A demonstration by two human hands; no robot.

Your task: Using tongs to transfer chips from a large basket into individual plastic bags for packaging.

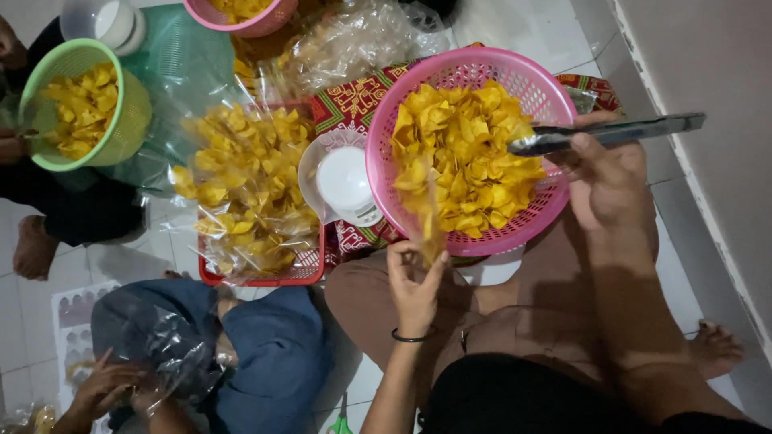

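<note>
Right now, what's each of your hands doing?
Left hand: closed on a clear bag of chips.
Right hand: closed on metal tongs.

A basket of chips [470,153] sits right of the scale [344,183], with a tray of bagged chips [249,193] left.

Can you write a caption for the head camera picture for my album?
Right hand dips tongs into pink basket of yellow chips; left hand holds a clear bag.

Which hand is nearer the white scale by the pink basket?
Left. The left hand holds a small clear bag just below-right of the white scale; the right hand grips metal tongs across the pink basket.
</note>
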